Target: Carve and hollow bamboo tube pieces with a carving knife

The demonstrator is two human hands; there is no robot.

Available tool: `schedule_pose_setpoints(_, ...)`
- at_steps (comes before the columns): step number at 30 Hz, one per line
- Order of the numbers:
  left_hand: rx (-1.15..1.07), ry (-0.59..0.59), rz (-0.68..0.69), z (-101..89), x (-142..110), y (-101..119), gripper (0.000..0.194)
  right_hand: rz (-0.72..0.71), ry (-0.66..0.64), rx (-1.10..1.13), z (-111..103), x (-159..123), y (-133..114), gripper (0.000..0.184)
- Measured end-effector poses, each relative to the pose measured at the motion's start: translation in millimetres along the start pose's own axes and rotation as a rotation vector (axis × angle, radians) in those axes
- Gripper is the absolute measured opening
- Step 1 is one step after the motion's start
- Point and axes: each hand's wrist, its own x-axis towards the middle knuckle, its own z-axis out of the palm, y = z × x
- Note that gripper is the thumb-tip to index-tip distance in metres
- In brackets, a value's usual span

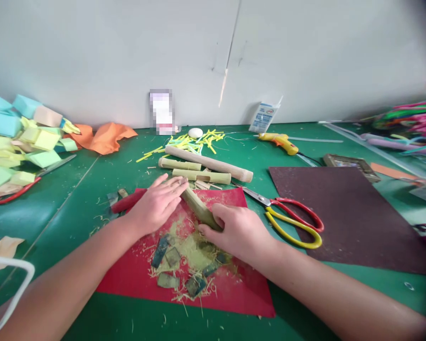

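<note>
- Over the red sheet on the green tabletop, the bamboo tube lay aslant, its far end toward 11 o'clock and its near end toward 5.
- The right hand had its fingers wrapped around the near end, grasping it.
- The left hand lay over the far end, touching it with fingers stretched out; whether they gripped, I could not tell.
- At 6 to 7 o'clock from the tube, dark flat pieces sat among pale dust and shavings.
- At 12 o'clock lay two short bamboo pieces, then a longer pale tube and yellow strips.
- At 3 o'clock, scissors with red and yellow handles overlapped a dark brown sheet.
- Between 1 and 2 o'clock was a yellow glue gun.
- Toward 10 o'clock were heaped paper blocks.
</note>
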Motion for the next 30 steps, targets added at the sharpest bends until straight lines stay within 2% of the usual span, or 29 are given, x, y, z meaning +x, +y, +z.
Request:
schedule_pose_setpoints(1,0.005,0.007,-0.006,-0.1,-0.1,0.6,0.042,0.004,-0.001,0.005,0.2,0.0,-0.1,0.033)
schedule_pose_setpoints(5,-0.054,-0.063,0.118,0.4,-2.1,4.8,0.044,-0.01,0.01,0.016,2.0,-0.6,0.7,0.032)
schedule_pose_setpoints(9,0.019,0.012,0.006,1.7,-2.9,3.8,0.042,0.006,0.007,0.001,1.5,-1.0,1.5,0.033)
schedule_pose_setpoints(14,-0.047,-0.065,0.075,1.9,-3.0,4.3,0.043,-0.006,0.006,-0.015,-0.5,-1.5,0.6,0.031)
schedule_pose_setpoints(18,0.021,0.006,-0.061,-0.1,-3.5,2.6,0.041,-0.018,0.021,-0.062,-0.5,-2.5,-0.5,0.032)
schedule_pose_setpoints(22,-0.031,-0.07,0.073,0.8,-5.1,6.1,0.045,-0.037,0.03,-0.102,-1.1,-3.3,-1.5,0.029)
schedule_pose_setpoints(27,0.014,0.0,-0.042,-0.5,-4.7,3.9,0.043,-0.072,0.047,-0.152,-0.1,-4.2,-0.2,0.029)
schedule_pose_setpoints(30,-0.042,-0.064,0.079,-0.5,-4.5,9.6,0.045,-0.113,0.044,-0.113,1.5,-4.8,1.7,0.022)
